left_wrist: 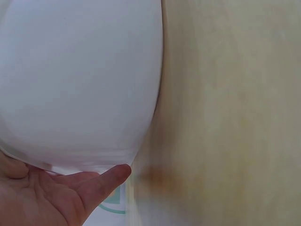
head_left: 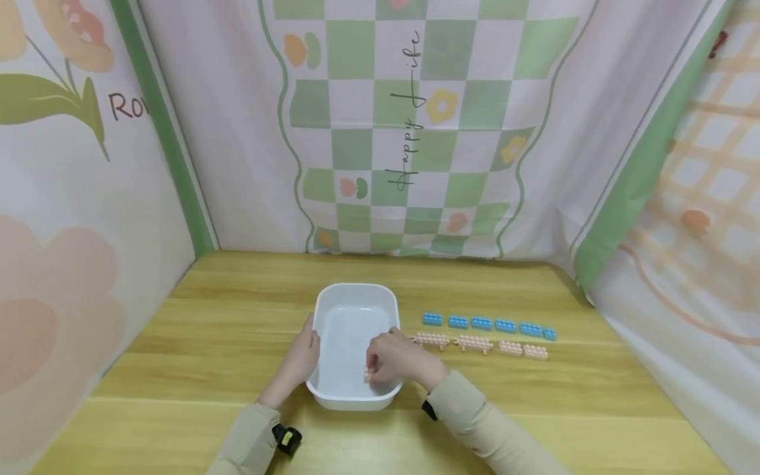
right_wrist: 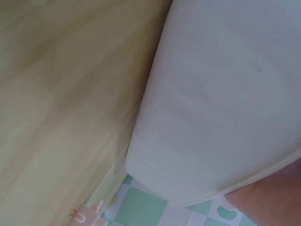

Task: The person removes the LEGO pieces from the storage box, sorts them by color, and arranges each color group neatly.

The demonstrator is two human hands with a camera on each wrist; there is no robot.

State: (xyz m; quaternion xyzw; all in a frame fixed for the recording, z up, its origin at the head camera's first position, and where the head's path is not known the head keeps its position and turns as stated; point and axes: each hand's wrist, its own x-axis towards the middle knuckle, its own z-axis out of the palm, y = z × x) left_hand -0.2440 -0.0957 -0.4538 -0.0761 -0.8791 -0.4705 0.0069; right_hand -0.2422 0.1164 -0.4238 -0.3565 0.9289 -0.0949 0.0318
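Note:
A white plastic basin (head_left: 356, 400) stands on the wooden table. On its left side my left hand (head_left: 304, 353) holds the wall, thumb at the rim; in the left wrist view, fingers (left_wrist: 106, 186) lie along the outside. My right hand (head_left: 394, 356) reaches over the right rim and pinches a pale pink building block (head_left: 367, 375) low inside the basin. The hand covers most of that block. From the right wrist view, the basin's outer wall (right_wrist: 211, 103) hides the fingertips.
To the right of the basin lies a row of several blue building blocks (head_left: 481, 323). In front of it runs a row of pink blocks (head_left: 510, 348), including long pieces with small projections (head_left: 474, 342). Printed curtains (head_left: 392, 132) hang behind the wooden table (head_left: 237, 297).

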